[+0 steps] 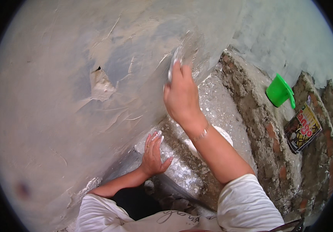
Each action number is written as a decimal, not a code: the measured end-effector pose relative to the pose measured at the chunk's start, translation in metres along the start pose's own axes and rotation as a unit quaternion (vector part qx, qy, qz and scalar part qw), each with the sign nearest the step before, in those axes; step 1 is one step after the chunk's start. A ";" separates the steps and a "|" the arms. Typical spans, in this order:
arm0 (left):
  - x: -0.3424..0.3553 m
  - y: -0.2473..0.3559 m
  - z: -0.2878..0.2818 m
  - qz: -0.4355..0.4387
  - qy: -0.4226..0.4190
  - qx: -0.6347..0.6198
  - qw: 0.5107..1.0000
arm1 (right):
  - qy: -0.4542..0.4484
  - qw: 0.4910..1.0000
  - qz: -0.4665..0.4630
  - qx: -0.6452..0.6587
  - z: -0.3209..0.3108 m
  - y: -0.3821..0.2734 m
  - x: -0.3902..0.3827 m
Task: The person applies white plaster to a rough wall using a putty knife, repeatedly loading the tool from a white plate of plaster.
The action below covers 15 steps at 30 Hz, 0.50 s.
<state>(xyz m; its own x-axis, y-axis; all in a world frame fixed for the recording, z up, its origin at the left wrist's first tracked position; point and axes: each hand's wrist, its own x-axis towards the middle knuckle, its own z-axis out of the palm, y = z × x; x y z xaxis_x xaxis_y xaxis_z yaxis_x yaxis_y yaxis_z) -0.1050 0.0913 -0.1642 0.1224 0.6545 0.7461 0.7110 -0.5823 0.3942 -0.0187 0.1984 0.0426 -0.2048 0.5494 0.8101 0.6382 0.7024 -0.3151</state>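
My right hand point(181, 91) grips a flat metal scraper point(174, 62), slightly blurred, against the grey plastered wall point(50, 96) in the upper middle. Fresh streaks of filler surround it, and a ragged pale patch point(102, 85) with a small dark hole lies to its left. Lower down, my left hand point(154, 154) has its fingers spread, with white-smeared tips, by the base of that wall; whether they touch it I cannot tell. A white round object point(222, 136) is partly hidden behind my right forearm.
Rough brick-and-mortar steps point(240, 96) rise along the right side. A green plastic mug point(275, 91) sits on one, and a dark printed packet point(302, 129) rests below it. A white-splattered ledge point(180, 174) runs beneath my arms beside the wall.
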 end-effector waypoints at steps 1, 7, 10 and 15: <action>0.001 0.001 0.002 0.001 -0.001 -0.005 1.000 | -0.001 1.000 0.002 -0.005 -0.011 -0.002 -0.014; -0.005 0.002 -0.003 -0.013 -0.003 -0.001 1.000 | -0.011 0.995 0.078 0.067 -0.053 0.042 -0.004; 0.002 0.004 0.000 -0.009 -0.015 -0.003 1.000 | 0.089 0.986 0.096 0.105 -0.047 0.085 0.046; 0.001 0.001 0.003 -0.002 -0.017 0.004 1.000 | 0.099 0.993 0.071 0.002 -0.026 0.082 0.094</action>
<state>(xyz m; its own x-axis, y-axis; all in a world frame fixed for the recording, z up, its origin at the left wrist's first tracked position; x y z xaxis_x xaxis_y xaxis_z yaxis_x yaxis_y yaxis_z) -0.1024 0.0927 -0.1644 0.1421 0.6732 0.7257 0.7167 -0.5756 0.3937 0.0337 0.2956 0.1060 0.0375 0.5428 0.8390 0.6474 0.6264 -0.4341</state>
